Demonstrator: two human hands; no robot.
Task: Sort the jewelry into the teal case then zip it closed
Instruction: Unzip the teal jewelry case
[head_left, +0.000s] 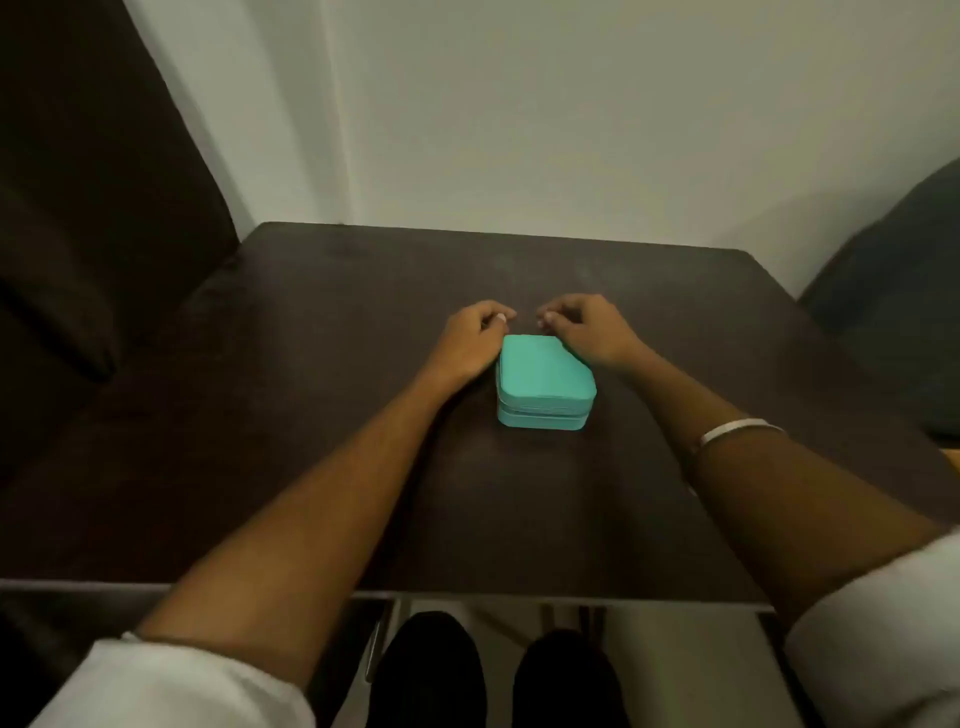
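Inspector: Case?
Clerk: Plain teal all over, no pattern.
Inspector: Table under the case?
Clerk: Dark brown with a faint wood grain.
Inspector: Beyond the case?
Clerk: Wall, plain off-white.
Inspector: Anything else?
Clerk: Bangle, silver-white. Sleeves, white. Sofa left of the case, dark brown.

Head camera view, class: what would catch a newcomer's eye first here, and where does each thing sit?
The teal case stands out first, lid down, near the middle of the dark table. Next come the two hands at its far end: the left hand beside its far left corner, the right hand over its far right corner, fingers curled, fingertips close together. A pale bangle circles the right forearm.
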